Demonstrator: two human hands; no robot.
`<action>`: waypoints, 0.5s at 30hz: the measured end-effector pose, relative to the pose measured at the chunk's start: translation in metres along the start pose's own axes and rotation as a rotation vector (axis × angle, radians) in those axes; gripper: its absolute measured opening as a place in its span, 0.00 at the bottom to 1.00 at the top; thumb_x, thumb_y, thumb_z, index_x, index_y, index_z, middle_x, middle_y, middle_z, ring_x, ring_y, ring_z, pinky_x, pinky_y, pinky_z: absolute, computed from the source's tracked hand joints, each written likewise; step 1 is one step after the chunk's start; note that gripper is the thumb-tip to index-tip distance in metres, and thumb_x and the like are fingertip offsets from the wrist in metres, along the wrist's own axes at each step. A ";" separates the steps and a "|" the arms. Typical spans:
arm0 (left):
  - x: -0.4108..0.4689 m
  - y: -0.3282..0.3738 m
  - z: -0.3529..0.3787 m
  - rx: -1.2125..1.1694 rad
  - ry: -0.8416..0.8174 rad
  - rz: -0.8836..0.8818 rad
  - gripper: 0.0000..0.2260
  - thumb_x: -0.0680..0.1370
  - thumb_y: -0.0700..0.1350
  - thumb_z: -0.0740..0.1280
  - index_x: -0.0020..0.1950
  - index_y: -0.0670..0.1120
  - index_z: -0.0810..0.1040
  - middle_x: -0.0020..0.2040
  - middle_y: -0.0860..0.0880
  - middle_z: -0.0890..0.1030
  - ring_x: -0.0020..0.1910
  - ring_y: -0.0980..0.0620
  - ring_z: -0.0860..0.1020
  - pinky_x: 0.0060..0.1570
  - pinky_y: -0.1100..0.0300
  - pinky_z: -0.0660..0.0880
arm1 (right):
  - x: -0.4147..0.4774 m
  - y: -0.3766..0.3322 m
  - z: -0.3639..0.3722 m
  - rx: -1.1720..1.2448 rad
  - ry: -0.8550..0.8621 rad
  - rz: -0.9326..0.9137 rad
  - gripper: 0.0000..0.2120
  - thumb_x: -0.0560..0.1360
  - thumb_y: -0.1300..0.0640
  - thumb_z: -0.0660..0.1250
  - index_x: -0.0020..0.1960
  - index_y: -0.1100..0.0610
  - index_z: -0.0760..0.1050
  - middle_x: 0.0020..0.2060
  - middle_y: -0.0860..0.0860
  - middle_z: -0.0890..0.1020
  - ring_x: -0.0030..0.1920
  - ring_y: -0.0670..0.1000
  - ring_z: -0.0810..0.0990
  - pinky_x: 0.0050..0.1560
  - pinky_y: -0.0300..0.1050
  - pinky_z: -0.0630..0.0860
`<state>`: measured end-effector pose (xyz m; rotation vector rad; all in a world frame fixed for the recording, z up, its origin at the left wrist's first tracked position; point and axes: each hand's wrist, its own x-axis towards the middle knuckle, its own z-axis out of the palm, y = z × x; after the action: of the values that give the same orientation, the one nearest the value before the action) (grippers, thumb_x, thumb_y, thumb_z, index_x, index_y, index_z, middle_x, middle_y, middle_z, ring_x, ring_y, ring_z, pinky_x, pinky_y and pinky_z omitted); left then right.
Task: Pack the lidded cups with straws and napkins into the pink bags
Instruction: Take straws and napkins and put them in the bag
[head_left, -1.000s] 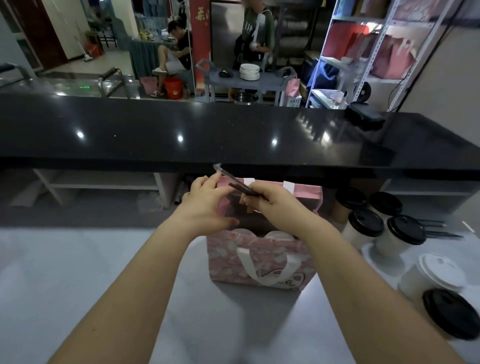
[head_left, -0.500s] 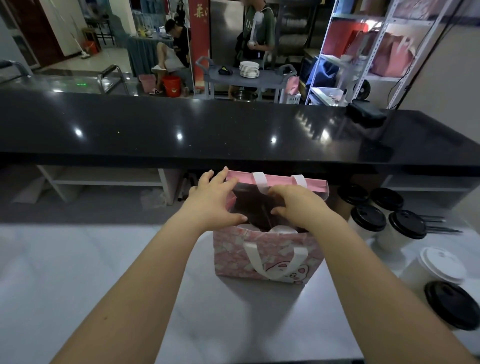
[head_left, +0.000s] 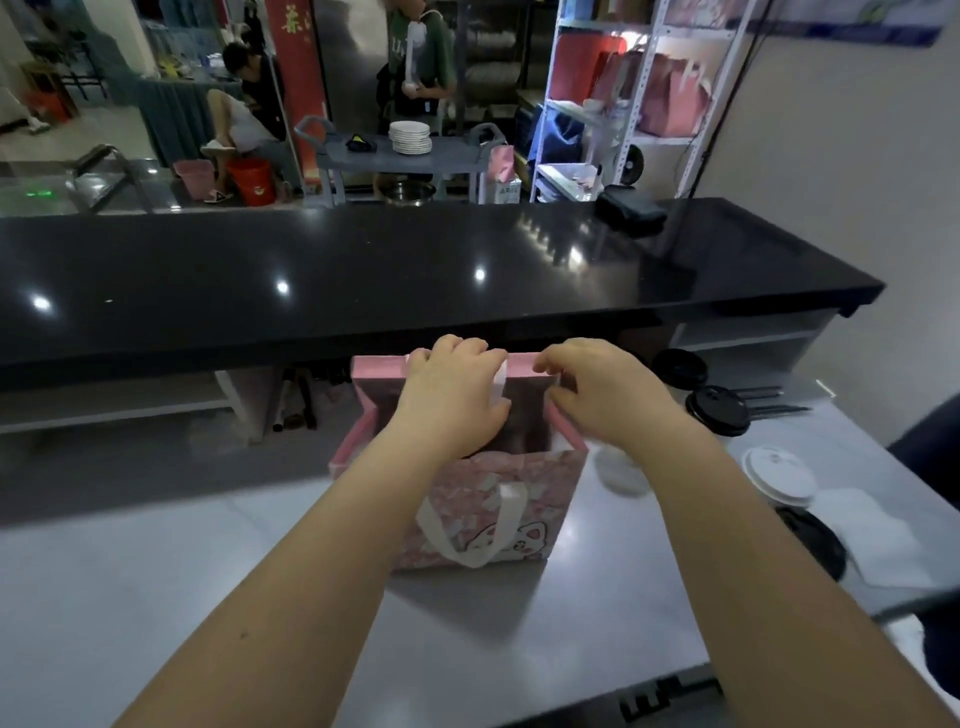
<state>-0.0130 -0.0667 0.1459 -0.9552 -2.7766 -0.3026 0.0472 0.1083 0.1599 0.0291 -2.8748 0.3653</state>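
Upright pink bag (head_left: 488, 514) on bench (head_left: 156, 597).
Fingers of left hand (head_left: 452, 400) hook its far rim; fingers of right hand (head_left: 605, 397) pinch rim alongside.

The bag (head_left: 550, 493) stands on the table (head_left: 156, 597), cups (head_left: 719, 410) to its right, counter (head_left: 363, 270) behind

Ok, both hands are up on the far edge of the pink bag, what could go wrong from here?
1. The left hand and right hand grip the pink bag at its far rim only. A hard tug could tip it toward you, and what's inside is hidden.
2. The right forearm passes close to the white-lidded cup and a black-lidded cup. Swinging outward might knock one over.
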 end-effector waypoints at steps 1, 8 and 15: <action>0.008 0.011 0.001 -0.004 -0.002 0.028 0.24 0.78 0.55 0.64 0.74 0.52 0.67 0.72 0.50 0.70 0.71 0.46 0.65 0.67 0.45 0.63 | -0.005 0.010 -0.006 -0.056 0.002 0.015 0.13 0.75 0.58 0.66 0.59 0.50 0.77 0.52 0.47 0.79 0.54 0.49 0.74 0.52 0.46 0.72; 0.050 0.113 0.023 -0.066 -0.021 0.236 0.23 0.77 0.56 0.64 0.71 0.53 0.71 0.65 0.51 0.75 0.65 0.46 0.70 0.61 0.47 0.66 | -0.061 0.090 -0.044 -0.203 0.040 0.159 0.13 0.75 0.56 0.66 0.60 0.51 0.77 0.52 0.49 0.79 0.55 0.55 0.74 0.53 0.50 0.71; 0.065 0.227 0.077 -0.072 -0.136 0.344 0.21 0.77 0.55 0.63 0.69 0.52 0.71 0.63 0.51 0.75 0.63 0.46 0.70 0.59 0.49 0.65 | -0.130 0.185 -0.063 -0.179 -0.023 0.322 0.13 0.75 0.55 0.67 0.60 0.50 0.76 0.56 0.48 0.79 0.59 0.53 0.73 0.58 0.48 0.69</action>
<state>0.0697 0.1658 0.1177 -1.4960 -2.6653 -0.2945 0.1795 0.3020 0.1424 -0.4677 -2.9217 0.1623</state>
